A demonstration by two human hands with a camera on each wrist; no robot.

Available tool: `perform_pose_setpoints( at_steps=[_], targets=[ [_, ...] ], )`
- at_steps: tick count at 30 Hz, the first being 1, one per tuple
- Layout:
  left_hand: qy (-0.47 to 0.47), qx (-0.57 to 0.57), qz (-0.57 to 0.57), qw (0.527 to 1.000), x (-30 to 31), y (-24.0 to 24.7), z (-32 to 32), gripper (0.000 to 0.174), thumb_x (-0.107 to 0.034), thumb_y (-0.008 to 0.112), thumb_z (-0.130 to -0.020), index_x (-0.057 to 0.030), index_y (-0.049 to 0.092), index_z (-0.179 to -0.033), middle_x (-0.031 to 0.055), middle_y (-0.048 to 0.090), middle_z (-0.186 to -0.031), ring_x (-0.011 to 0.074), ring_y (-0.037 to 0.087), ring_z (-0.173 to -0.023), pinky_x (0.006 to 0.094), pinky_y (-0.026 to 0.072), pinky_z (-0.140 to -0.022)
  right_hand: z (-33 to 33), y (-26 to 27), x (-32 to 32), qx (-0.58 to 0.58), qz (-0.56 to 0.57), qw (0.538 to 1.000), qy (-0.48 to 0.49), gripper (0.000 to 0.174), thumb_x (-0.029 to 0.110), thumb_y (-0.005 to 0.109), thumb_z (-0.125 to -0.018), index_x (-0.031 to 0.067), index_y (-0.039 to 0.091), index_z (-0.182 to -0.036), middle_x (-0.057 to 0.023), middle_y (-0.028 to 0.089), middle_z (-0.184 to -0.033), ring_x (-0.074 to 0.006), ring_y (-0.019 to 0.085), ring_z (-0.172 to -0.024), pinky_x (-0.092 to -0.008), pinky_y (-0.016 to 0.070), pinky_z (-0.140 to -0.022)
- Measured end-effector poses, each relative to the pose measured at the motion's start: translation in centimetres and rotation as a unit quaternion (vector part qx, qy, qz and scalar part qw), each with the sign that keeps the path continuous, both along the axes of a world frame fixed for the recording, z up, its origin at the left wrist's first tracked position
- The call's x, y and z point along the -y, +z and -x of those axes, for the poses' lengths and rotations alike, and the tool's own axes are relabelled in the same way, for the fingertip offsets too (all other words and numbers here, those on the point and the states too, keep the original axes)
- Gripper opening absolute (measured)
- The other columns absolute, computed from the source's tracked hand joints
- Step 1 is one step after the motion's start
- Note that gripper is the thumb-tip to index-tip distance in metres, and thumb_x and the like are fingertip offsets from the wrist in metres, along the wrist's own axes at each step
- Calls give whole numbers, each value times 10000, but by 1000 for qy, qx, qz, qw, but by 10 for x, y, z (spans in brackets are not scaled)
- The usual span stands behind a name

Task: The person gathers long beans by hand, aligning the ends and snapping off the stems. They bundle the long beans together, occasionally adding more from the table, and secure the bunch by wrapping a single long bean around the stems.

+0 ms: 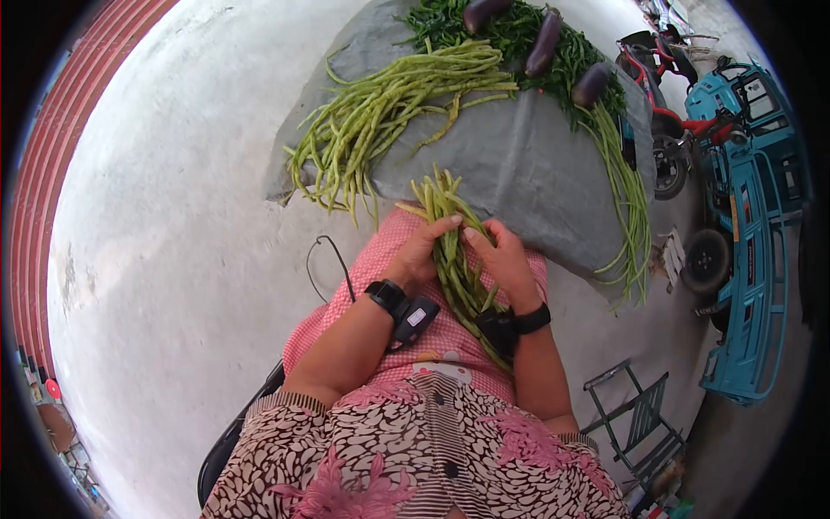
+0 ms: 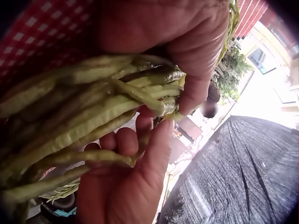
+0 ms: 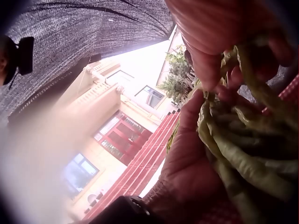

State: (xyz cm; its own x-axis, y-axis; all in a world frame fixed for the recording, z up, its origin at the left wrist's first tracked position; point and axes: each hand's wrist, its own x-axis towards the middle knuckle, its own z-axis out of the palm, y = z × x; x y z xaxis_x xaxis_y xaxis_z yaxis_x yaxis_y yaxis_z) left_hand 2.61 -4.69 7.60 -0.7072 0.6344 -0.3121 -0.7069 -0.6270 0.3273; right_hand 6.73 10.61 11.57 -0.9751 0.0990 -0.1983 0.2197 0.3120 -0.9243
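Note:
A bunch of green long beans (image 1: 451,259) lies over the lap, with both hands at its upper part. My left hand (image 1: 418,253) holds the bunch from the left side, thumb along its top. From the right, my right hand (image 1: 506,264) pinches bean strands with thumb and fingers. The thumb tips come close together over the beans in the head view. In the left wrist view, the bean ends (image 2: 163,100) sit between the two hands' fingertips. A twisted bean (image 3: 212,126) runs beneath the fingers in the right wrist view.
A grey sheet-covered surface (image 1: 484,164) ahead bears a large pile of long beans (image 1: 380,112), leafy greens (image 1: 571,65) and several eggplants (image 1: 543,43). More thin beans (image 1: 618,190) hang over its right edge. A folding stool (image 1: 635,415) and blue three-wheeler (image 1: 743,242) stand at right.

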Motion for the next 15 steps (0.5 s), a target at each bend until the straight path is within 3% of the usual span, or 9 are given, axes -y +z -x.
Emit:
perform_pose_setpoints(
  at_steps=[2, 5, 8, 11, 15],
  targets=[
    [25, -21, 1, 999, -2, -9, 0, 318, -228, 655, -884, -43, 564, -1126, 43, 606, -909, 153, 598, -828, 313, 534, -775, 2, 3, -4, 37, 10, 999, 28, 268, 244, 622, -927, -17, 589, -977, -33, 619, -791, -84, 555, -708, -257, 461, -636],
    [-8, -54, -8, 998, 0, -19, 2, 354, -230, 665, -882, -53, 544, -1164, 33, 600, -925, 143, 596, -831, 312, 537, -761, -4, 26, -7, 70, 99, 993, -2, 242, 253, 579, -954, 13, 577, -978, -2, 555, -713, -77, 524, -629, -243, 443, -593],
    [-38, -27, 29, 998, 1, -22, 2, 338, -196, 695, -862, -83, 549, -1146, 35, 611, -867, 143, 604, -754, 282, 524, -631, -12, 35, -15, 62, 231, 970, -40, 198, 243, 558, -967, 46, 560, -992, 21, 484, -663, -87, 492, -560, -237, 430, -545],
    [10, -35, 37, 999, 1, -1, -5, 354, -188, 701, -860, -79, 535, -1153, 35, 604, -853, 146, 600, -747, 290, 520, -625, -17, 42, -14, 41, 346, 925, -151, 180, 235, 544, -976, 60, 549, -1017, 28, 465, -657, -90, 454, -517, -233, 403, -498],
    [-25, -67, 46, 996, 3, -15, -2, 285, -243, 689, -874, -68, 566, -1062, 41, 600, -882, 156, 591, -803, 322, 530, -740, -21, 38, -29, 59, 490, 862, -118, 187, 231, 528, -987, 58, 541, -1055, 36, 437, -644, -66, 399, -500, -227, 359, -453]
  ],
)
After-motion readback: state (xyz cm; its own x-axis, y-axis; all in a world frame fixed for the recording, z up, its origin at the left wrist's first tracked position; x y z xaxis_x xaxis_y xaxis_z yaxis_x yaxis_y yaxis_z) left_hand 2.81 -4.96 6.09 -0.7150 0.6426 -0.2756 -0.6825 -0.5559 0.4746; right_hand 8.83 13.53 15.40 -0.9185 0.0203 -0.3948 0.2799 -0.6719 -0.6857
